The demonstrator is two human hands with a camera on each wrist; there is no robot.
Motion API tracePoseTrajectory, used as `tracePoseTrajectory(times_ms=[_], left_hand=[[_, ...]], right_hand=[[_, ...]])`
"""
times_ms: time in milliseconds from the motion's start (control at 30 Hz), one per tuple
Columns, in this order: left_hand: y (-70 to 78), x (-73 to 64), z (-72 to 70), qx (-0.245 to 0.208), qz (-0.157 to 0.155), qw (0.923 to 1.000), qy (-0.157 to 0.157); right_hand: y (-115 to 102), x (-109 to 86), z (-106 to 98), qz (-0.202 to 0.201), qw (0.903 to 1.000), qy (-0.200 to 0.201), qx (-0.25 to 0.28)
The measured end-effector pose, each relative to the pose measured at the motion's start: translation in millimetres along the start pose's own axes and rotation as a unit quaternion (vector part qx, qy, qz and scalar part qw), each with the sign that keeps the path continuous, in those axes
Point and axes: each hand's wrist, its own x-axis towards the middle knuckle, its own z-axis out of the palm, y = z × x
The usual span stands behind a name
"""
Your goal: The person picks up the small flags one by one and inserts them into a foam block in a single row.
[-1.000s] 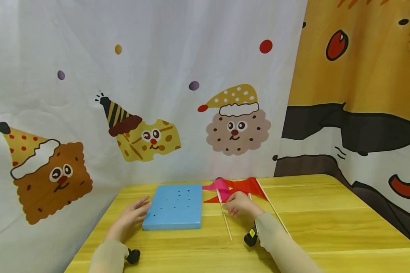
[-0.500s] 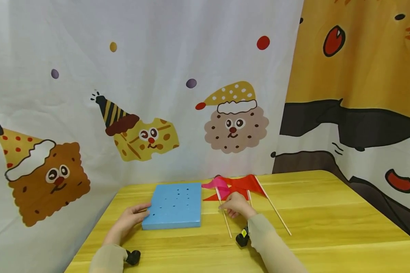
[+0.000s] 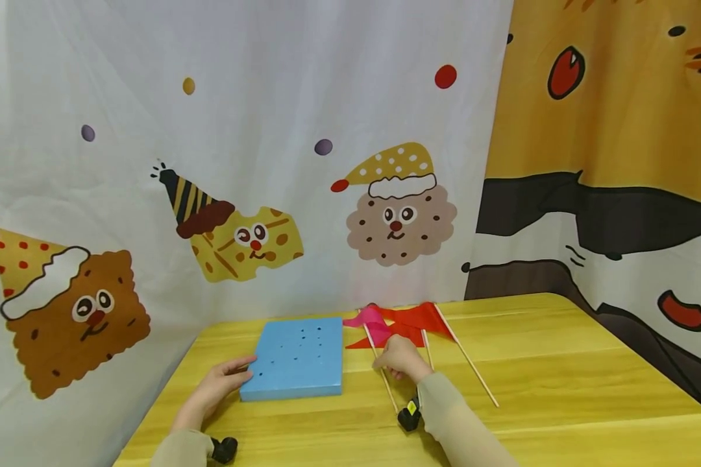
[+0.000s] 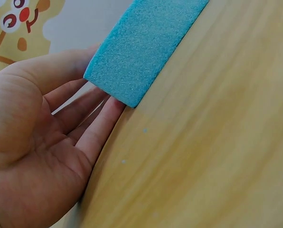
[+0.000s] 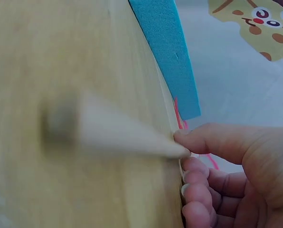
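Note:
My left hand (image 3: 216, 389) touches the left side of a blue foam board (image 3: 309, 375) that lies flat on the table. In the left wrist view its fingers (image 4: 101, 130) reach fairly straight against the board's end. My right hand (image 3: 403, 358) pinches the thin wooden stick (image 5: 132, 137) of a small pink flag (image 3: 376, 325) between thumb and fingers. That stick runs toward the right wrist camera, where its near end is blurred. Small dark holes dot the board's top. Red flags (image 3: 425, 318) lie behind and beside the right hand, which overlaps part of them.
A wood-grain table (image 3: 537, 363) carries everything. One red flag's stick (image 3: 473, 366) slants toward the front right of the right hand. Behind the table hangs a white curtain (image 3: 257, 97) printed with cartoon biscuits and cheese; an orange and black print continues at right.
My right hand has moved left along the table onto the pink flag's stick, and its fingers have closed there. My left fingers have come in against the board's left side.

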Motion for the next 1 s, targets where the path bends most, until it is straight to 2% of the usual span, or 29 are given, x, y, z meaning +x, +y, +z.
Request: tracePoseTrajectory(times_ms=[300, 567, 767, 1000], left_hand=[[4.7, -0.9, -2.3, 0.015, 0.018, 0.9997, 0.011], [1.7, -2.3, -2.0, 0.012, 0.013, 0.9998, -0.003], [1.6, -0.4, -2.4, 0.019, 0.017, 0.9997, 0.001], [1.3, -1.3, -1.8, 0.011, 0.013, 0.9999, 0.0]], right_hand=[[-1.6, 2.3, -8.2, 0.005, 0.9997, 0.005, 0.022], [-1.0, 1.9, -11.1, 0.03, 0.9983, -0.018, 0.047], [-8.7, 2.0, -18.3, 0.02, 0.9978, -0.009, 0.063], [-24.4, 5.4, -33.0, 0.001, 0.9986, 0.009, 0.052]])
